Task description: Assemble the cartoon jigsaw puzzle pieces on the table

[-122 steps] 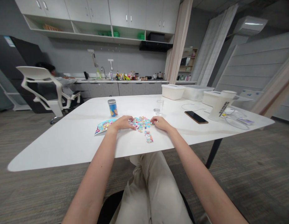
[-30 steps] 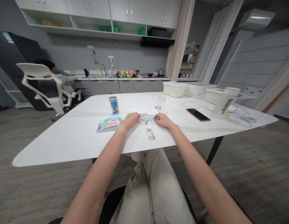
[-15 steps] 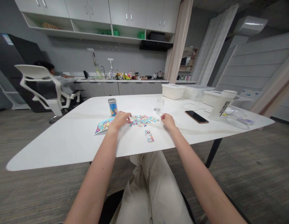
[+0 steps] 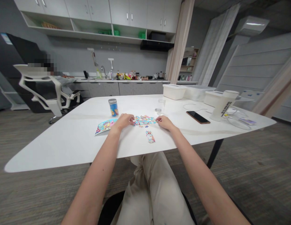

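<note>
Puzzle strip (image 4: 150, 137), made of joined pieces, lies flat on the near side of the white table (image 4: 53, 147). It looks thin, light and stiff, like card, but it would likely bend or come apart at the joins. Best to slide it flat, or hold it by both long sides.

Just past it is a pile of loose puzzle pieces (image 4: 145, 121). They look tiny and light, so pinching the edges with 2 fingertips should work best. The left hand (image 4: 125, 121) curls its fingers at the pile's left edge, and the right hand (image 4: 164, 122) has its fingertips close together at the right edge. I cannot tell if either hand grasps a piece.

To the left, a cartoon picture sheet (image 4: 104, 126) is partly behind the left arm; I can read no words on it. To the right is a phone (image 4: 198, 117) with a dark screen. Farther right, the white tumbler (image 4: 224, 106) has dark letters too small to read. Far left of the pile, the blue can (image 4: 113, 107) shows a cartoon, but no brand I can read.
</note>
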### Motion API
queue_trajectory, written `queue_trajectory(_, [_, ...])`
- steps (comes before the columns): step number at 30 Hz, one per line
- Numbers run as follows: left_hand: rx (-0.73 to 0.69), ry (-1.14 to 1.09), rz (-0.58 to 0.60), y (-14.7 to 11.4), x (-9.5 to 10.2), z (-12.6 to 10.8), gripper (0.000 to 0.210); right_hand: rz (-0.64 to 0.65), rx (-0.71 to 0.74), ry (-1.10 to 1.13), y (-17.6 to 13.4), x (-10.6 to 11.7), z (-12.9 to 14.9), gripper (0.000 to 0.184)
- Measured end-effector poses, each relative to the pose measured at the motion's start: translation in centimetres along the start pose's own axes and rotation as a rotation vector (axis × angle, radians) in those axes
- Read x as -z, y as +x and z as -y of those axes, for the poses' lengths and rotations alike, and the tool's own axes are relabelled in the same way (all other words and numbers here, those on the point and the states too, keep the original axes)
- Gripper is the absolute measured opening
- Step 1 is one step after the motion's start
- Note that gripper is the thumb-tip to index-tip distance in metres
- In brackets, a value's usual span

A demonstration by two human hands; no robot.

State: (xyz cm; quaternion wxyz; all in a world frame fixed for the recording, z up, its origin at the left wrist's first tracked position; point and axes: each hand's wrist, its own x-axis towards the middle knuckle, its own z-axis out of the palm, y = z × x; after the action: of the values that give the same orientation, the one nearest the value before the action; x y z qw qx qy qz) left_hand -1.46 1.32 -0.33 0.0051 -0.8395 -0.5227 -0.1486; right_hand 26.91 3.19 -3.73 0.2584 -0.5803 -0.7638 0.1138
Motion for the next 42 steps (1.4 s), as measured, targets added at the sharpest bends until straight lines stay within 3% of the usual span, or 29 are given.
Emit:
queue_trajectory(13, [-0.019,0.13,-0.029,0.5,-1.5,-1.3,0.026,-0.012,0.016,0.034,0.1,-0.1,-0.1,0.025])
queue_trajectory(24, [0.021,0.151,-0.004,0.2,-1.3,-1.5,0.03,-0.014,0.034,0.0,-0.1,0.1,0.0,0.021])
queue_trajectory(26, [0.022,0.146,-0.001,0.2,-1.3,-1.7,0.029,-0.024,0.078,0.002,-0.1,0.1,0.3,0.023])
queue_trajectory(31, [0.025,0.12,-0.018,0.0,-1.0,-1.3,0.03,0.037,0.41,0.08,-0.1,-0.8,1.0,0.019])
queue_trajectory(33, [0.024,0.096,-0.014,0.0,-0.8,-0.8,0.03,0.05,0.462,0.075,0.1,-1.2,0.9,0.02])
queue_trajectory(39, [-0.062,-0.029,0.033,0.2,-0.7,0.0,0.029,-0.017,0.34,0.014,0.4,-1.5,0.3,0.023])
queue_trajectory(42, [-0.093,-0.083,0.033,0.3,-0.8,0.2,0.025,-0.003,0.366,0.025,0.2,-1.2,0.6,0.023])
